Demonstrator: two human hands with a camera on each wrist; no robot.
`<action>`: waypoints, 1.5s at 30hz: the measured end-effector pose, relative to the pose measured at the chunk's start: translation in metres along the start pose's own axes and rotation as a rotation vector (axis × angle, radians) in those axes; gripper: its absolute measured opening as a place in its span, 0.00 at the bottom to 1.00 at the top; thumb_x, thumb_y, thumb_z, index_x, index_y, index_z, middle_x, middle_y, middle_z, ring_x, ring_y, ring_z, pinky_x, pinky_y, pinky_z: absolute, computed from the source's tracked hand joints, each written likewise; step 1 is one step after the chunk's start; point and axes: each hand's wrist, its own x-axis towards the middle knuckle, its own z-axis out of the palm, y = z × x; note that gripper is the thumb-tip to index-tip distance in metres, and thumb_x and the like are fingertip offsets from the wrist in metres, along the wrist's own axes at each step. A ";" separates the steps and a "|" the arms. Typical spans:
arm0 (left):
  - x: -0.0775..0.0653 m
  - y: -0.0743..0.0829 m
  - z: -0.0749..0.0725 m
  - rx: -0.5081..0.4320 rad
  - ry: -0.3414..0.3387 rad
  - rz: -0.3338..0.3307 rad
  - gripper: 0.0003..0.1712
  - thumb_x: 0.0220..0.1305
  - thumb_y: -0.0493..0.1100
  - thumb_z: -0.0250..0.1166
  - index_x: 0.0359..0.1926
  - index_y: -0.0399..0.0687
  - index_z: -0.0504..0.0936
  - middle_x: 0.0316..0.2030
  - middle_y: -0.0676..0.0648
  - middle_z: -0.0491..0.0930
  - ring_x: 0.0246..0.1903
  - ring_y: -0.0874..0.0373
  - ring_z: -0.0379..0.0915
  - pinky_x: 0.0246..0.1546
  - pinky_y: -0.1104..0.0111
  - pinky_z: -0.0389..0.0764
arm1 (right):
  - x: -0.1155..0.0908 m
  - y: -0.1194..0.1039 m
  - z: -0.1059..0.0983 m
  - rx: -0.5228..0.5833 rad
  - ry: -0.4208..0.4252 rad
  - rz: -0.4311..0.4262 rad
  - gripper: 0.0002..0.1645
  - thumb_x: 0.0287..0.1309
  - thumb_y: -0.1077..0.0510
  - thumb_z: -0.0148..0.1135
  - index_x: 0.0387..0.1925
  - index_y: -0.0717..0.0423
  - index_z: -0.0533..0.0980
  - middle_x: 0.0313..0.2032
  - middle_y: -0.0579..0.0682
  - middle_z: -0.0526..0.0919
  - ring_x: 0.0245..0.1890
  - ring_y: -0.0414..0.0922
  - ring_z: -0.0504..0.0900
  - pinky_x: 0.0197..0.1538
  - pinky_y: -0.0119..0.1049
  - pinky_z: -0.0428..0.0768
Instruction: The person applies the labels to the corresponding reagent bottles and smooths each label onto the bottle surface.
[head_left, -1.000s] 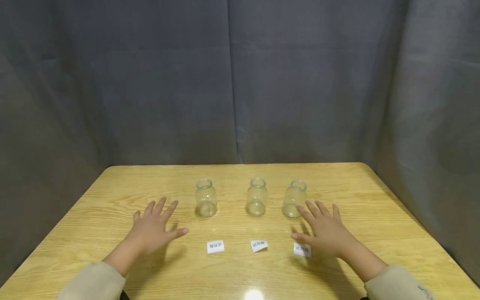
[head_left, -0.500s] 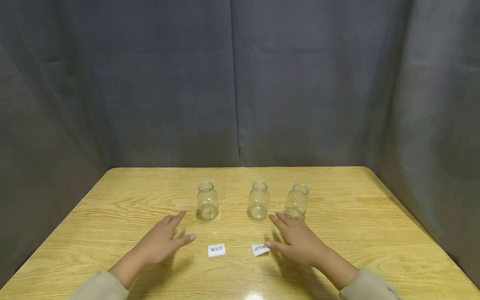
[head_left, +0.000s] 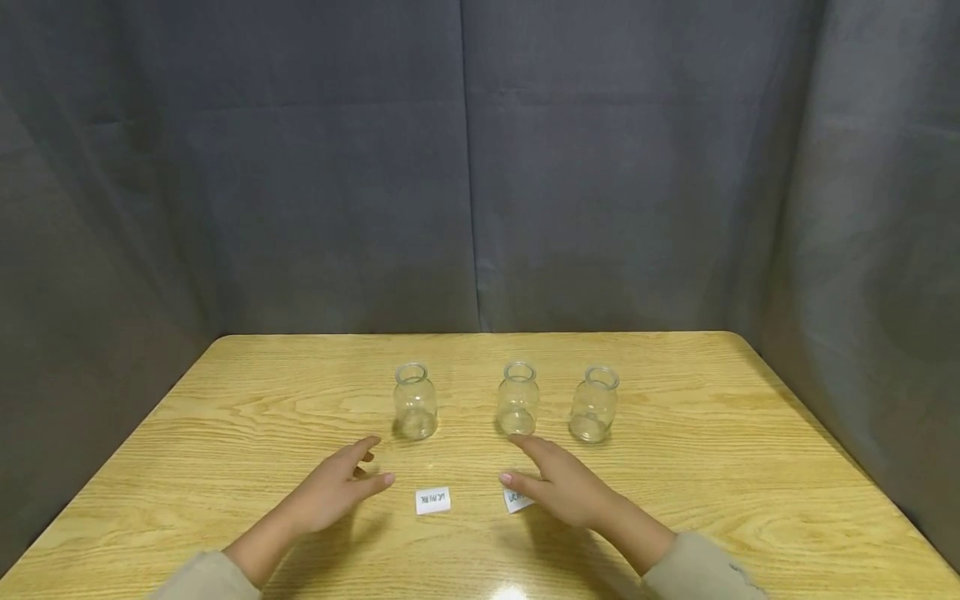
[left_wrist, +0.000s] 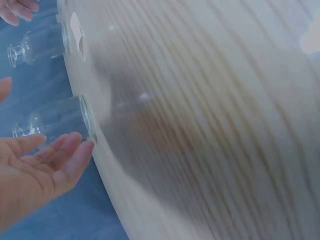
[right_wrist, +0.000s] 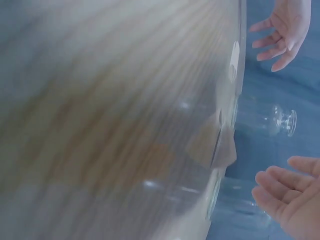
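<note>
Three clear glass jars stand upright in a row on the wooden table: a left jar (head_left: pixel 416 404), a middle jar (head_left: pixel 517 402) and a right jar (head_left: pixel 594 407). In front of the left jar lies a white paper label (head_left: pixel 432 500) with dark writing. My left hand (head_left: pixel 328 493), empty with loosely bent fingers, hovers left of that label. My right hand (head_left: pixel 568 485) is empty too, its thumb and fingers reaching over a second paper label (head_left: pixel 516 500) in front of the middle jar and partly covering it. In the right wrist view this label (right_wrist: pixel 223 145) looks folded, one part raised.
The wooden table (head_left: pixel 750 433) has rounded far corners. Dark grey curtains (head_left: pixel 337 183) hang behind it and along both sides. A bright light reflection shows near the front edge.
My right hand has moved left, from the right label to the middle one; its forearm now covers the right label's place. The left hand has shifted slightly right and its fingers have drawn together.
</note>
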 end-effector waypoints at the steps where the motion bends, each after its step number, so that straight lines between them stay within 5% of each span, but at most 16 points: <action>1: 0.000 0.001 0.001 -0.025 -0.002 -0.001 0.39 0.55 0.56 0.56 0.60 0.36 0.57 0.52 0.36 0.65 0.45 0.45 0.66 0.39 0.53 0.71 | 0.001 -0.001 0.001 0.028 -0.007 0.003 0.37 0.57 0.41 0.45 0.59 0.64 0.57 0.57 0.60 0.62 0.57 0.56 0.60 0.55 0.52 0.59; 6: 0.000 0.003 0.006 -0.128 -0.029 -0.001 0.36 0.56 0.53 0.57 0.58 0.34 0.58 0.47 0.37 0.68 0.43 0.47 0.68 0.36 0.57 0.74 | 0.008 -0.007 0.008 0.158 -0.047 -0.012 0.36 0.59 0.43 0.44 0.57 0.67 0.57 0.52 0.64 0.66 0.50 0.57 0.67 0.49 0.52 0.67; 13: 0.000 0.004 0.012 -0.371 -0.147 0.009 0.30 0.60 0.43 0.53 0.56 0.26 0.56 0.40 0.37 0.67 0.39 0.48 0.69 0.37 0.56 0.74 | 0.018 -0.012 0.018 0.351 -0.106 -0.010 0.31 0.60 0.48 0.45 0.53 0.72 0.59 0.42 0.56 0.73 0.43 0.50 0.72 0.45 0.46 0.72; 22: 0.003 0.005 0.022 -0.490 -0.204 -0.041 0.24 0.59 0.39 0.51 0.51 0.22 0.59 0.42 0.34 0.67 0.39 0.48 0.69 0.39 0.57 0.74 | 0.027 -0.013 0.035 0.529 -0.156 0.081 0.27 0.58 0.52 0.48 0.48 0.73 0.63 0.39 0.58 0.74 0.39 0.51 0.74 0.45 0.45 0.72; 34: 0.005 0.012 0.033 -0.537 -0.095 -0.201 0.15 0.55 0.35 0.51 0.41 0.24 0.66 0.36 0.38 0.69 0.32 0.51 0.69 0.34 0.63 0.76 | 0.037 -0.028 0.053 0.653 -0.083 0.255 0.16 0.51 0.61 0.50 0.38 0.72 0.70 0.32 0.57 0.74 0.31 0.48 0.75 0.37 0.38 0.77; 45: 0.009 0.020 0.042 -0.596 -0.003 -0.290 0.13 0.53 0.30 0.51 0.39 0.22 0.67 0.29 0.39 0.71 0.27 0.56 0.70 0.31 0.67 0.77 | 0.042 -0.037 0.060 0.664 -0.016 0.300 0.12 0.47 0.64 0.50 0.32 0.73 0.69 0.27 0.58 0.74 0.27 0.47 0.75 0.34 0.38 0.78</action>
